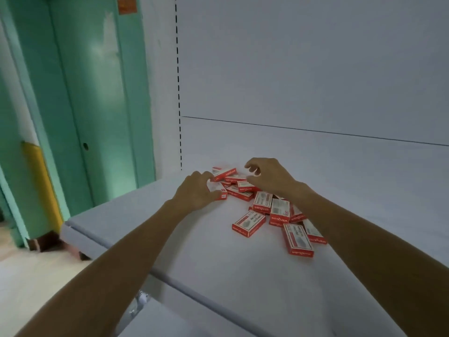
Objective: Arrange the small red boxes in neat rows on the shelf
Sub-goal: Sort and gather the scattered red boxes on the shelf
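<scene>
Several small red boxes (262,201) with white labels lie in a loose, jumbled pile on the white shelf (194,251). One box (248,223) lies flat at the pile's near side and another (300,242) at its right end. My left hand (196,190) is at the pile's left end, its fingers and thumb curled round a red box (223,196) whose barcode end sticks out. My right hand (264,176) hovers over the back of the pile with loosely curled fingers and holds nothing. A further box (223,172) lies between the two hands.
The shelf's white back panel (315,69) rises just behind the pile, with a slotted upright (178,93) at its left. The shelf's front edge (109,246) runs diagonally, with a lower shelf (150,322) beneath. A green door (97,93) and a yellow corner guard (41,181) stand at left.
</scene>
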